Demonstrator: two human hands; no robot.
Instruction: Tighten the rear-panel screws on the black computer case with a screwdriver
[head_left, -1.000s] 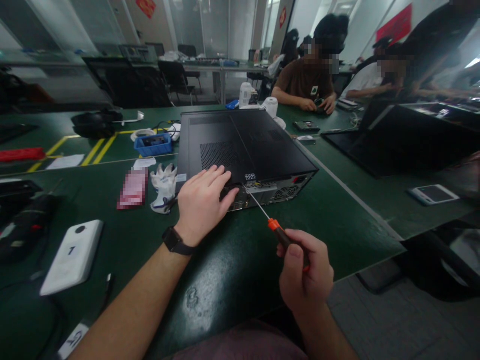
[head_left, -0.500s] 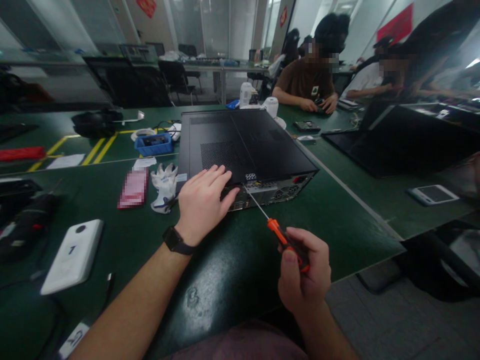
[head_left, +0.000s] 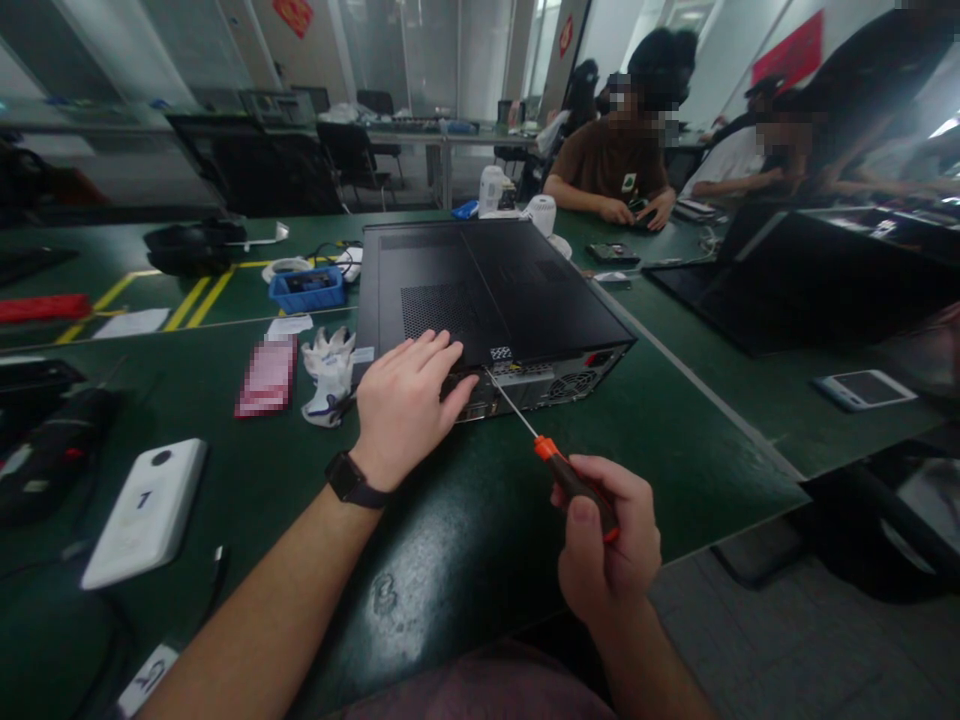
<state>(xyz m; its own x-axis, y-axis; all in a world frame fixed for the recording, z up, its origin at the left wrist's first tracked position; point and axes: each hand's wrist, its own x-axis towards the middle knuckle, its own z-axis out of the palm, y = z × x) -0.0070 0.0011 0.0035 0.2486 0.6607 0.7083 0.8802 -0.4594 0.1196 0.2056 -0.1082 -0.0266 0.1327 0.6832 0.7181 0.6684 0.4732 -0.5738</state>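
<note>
A black desktop computer case [head_left: 465, 275] lies flat on the green table, its back panel with the fan grille turned towards me. My left hand [head_left: 409, 400] rests on the near edge of the case, fingers stretched over the top and thumb along the back side. In my right hand [head_left: 611, 530] is an orange and black screwdriver [head_left: 555, 460], its handle wrapped by my fingers. The long thin shaft reaches up to the back edge of the case, just right of my left thumb. Whatever the tip touches is too small to make out.
Left of the case lie a white glove [head_left: 328, 375], a pink packet [head_left: 268, 377] and a blue bin [head_left: 307, 290] of small parts. A white power bank [head_left: 146, 515] is nearer me. To the right are a phone [head_left: 866, 389] and a laptop [head_left: 817, 275]. Across sits a co-worker [head_left: 611, 165].
The screwdriver handle has turned about its own axis in my right hand, showing more black now. My left hand and the case have stayed put.
</note>
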